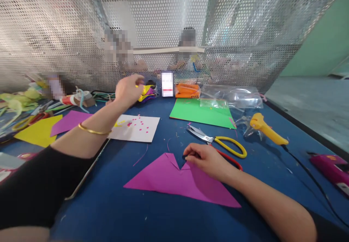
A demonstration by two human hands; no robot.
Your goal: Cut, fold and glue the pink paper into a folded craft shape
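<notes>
R hand (204, 158): thumb + index look pinched on small dark bit (184, 157), ID unclear; palm over right shoulder of folded purple paper (174, 180). Paper sits on blue tabletop (109, 213), under & left of R hand, V-notch just beside fingertips. Handling (est.): v. light, thin, semi-stiff, creases easily, low slip risk, could tear if yanked at notch. Best hold prob. long near edge or outer corners, light pinch, off the folded flaps.

L hand (128, 90): well fwd-left of R hand, fingers curled; can't tell if gripping yellow/purple folded pieces (148, 93) right by its fingertips.

Containers: clear plastic bag (237, 96) fwd-right of R hand, overlaps green sheet (201, 112), no contents I can make out. Orange packet (187, 91) just left of bag, can't ID inside. Scissors (208, 139) just fwd of R hand, hot-glue gun (265, 128) fwd-right.
</notes>
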